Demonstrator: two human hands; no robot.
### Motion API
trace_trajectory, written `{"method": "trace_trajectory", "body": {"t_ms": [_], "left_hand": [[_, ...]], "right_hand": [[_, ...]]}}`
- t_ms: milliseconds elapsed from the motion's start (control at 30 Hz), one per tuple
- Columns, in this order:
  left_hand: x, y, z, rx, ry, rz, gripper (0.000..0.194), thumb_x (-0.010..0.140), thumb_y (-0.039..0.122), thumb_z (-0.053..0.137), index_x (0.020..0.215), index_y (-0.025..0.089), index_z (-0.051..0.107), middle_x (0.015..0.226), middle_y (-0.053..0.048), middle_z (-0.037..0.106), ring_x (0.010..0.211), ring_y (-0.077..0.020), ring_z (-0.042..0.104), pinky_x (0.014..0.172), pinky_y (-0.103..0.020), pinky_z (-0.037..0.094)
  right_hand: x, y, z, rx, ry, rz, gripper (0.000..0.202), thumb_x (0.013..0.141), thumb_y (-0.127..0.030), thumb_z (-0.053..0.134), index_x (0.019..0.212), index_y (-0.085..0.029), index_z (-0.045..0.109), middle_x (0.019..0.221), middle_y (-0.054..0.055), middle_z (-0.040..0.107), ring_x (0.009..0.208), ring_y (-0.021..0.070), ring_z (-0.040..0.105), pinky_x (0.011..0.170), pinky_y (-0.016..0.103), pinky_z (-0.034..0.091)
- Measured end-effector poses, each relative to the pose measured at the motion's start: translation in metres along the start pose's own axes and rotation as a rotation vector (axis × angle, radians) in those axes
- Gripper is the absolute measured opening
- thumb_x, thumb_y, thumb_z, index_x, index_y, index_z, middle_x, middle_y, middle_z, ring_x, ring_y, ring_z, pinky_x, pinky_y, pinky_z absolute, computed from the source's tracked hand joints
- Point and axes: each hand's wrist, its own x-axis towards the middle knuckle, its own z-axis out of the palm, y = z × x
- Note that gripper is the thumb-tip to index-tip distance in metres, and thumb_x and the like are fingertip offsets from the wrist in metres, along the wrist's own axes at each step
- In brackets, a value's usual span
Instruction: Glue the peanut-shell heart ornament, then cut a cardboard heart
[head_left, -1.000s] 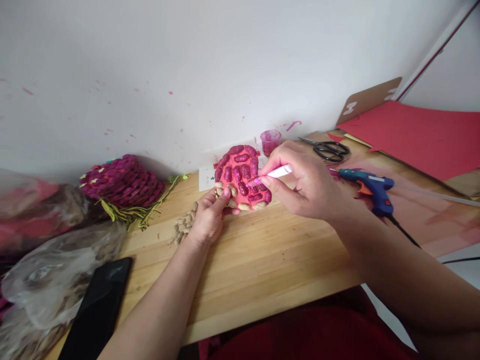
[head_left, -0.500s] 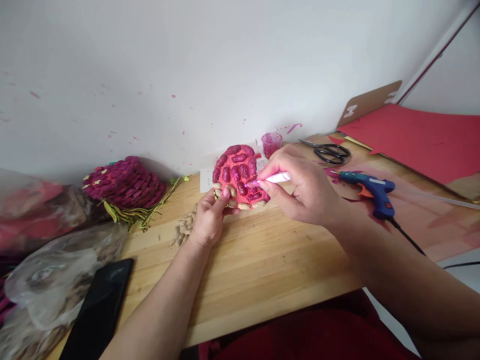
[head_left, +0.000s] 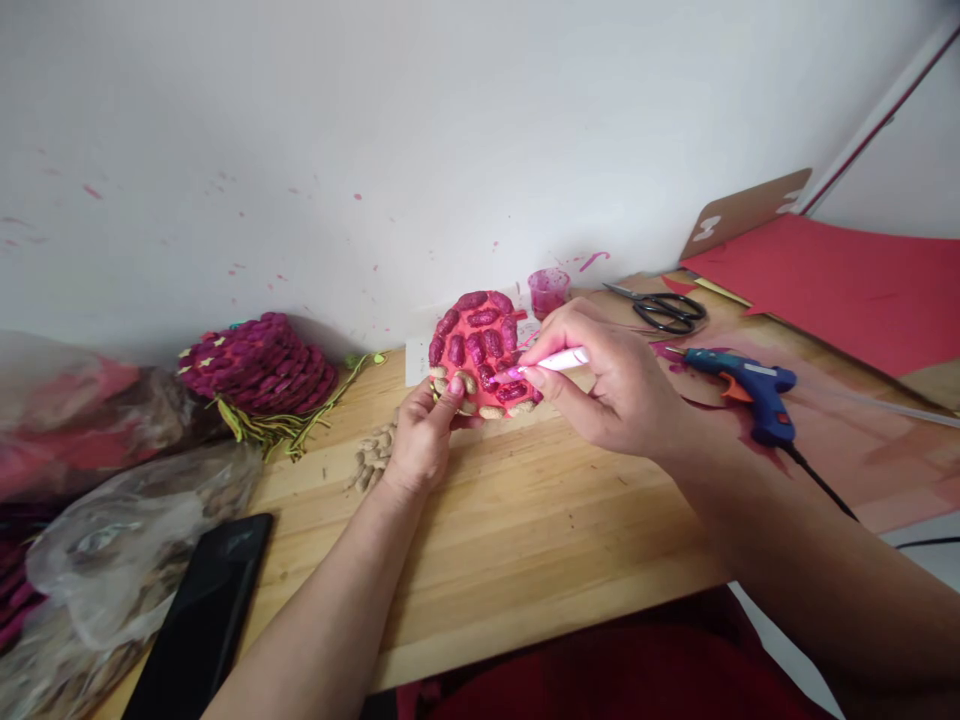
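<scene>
My left hand [head_left: 425, 430] grips the lower left edge of a red, rounded craft piece [head_left: 474, 376] covered with peanuts, its thumb on the front. Most of the peanuts are painted glossy magenta; several along the bottom edge are bare tan. In my right hand [head_left: 611, 375] is a white-handled paintbrush [head_left: 564, 360], pinched between thumb and fingers. Its magenta-stained tip touches or nearly touches the peanuts low on the piece. Behind the piece stands a small clear cup [head_left: 549, 291] with magenta paint. Loose peanuts [head_left: 369, 462] lie on the table beside my left wrist.
To the left sit a stack of magenta peanut pieces [head_left: 262, 365], plastic bags [head_left: 112, 570] and a black phone [head_left: 199, 610]. On the right are black-handled scissors [head_left: 667, 312], a blue glue gun [head_left: 750, 385] with a cord, and red sheets [head_left: 840, 290]. A paint-spotted wall [head_left: 420, 130] rises behind.
The brush tip has shifted slightly down and left across the peanuts. The whole view has shifted a little; both hands keep their holds.
</scene>
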Motion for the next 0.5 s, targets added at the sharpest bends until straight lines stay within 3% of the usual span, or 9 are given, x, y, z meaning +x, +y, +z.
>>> {"method": "trace_trajectory", "body": {"t_ms": [133, 333, 500], "left_hand": [[-0.0011, 0.0006, 0.0013, 0.02, 0.005, 0.01, 0.037, 0.075, 0.05, 0.081, 0.088, 0.018, 0.067, 0.079, -0.001, 0.069, 0.063, -0.012, 0.063, 0.056, -0.023, 0.054], [-0.0011, 0.0014, 0.002, 0.024, 0.019, 0.004, 0.039, 0.073, 0.051, 0.081, 0.088, 0.018, 0.068, 0.079, -0.002, 0.07, 0.063, -0.0126, 0.064, 0.056, -0.023, 0.055], [-0.0007, 0.0016, 0.0014, 0.006, 0.006, 0.011, 0.036, 0.075, 0.049, 0.081, 0.088, 0.017, 0.068, 0.077, -0.001, 0.069, 0.062, -0.0115, 0.062, 0.055, -0.022, 0.054]], "right_hand": [[0.0001, 0.0011, 0.0018, -0.011, 0.057, -0.013, 0.005, 0.089, -0.019, 0.062, 0.089, -0.023, 0.06, 0.083, 0.004, 0.068, 0.082, 0.0217, 0.059, 0.078, 0.039, 0.046], [0.0, 0.0012, 0.003, -0.004, 0.012, 0.0, 0.003, 0.09, -0.019, 0.061, 0.09, -0.022, 0.06, 0.081, 0.003, 0.067, 0.08, 0.0206, 0.058, 0.076, 0.037, 0.046], [-0.0005, 0.0022, 0.0022, 0.001, 0.054, -0.009, 0.003, 0.09, -0.019, 0.062, 0.09, -0.022, 0.06, 0.084, 0.004, 0.068, 0.082, 0.021, 0.059, 0.078, 0.037, 0.047]]}}
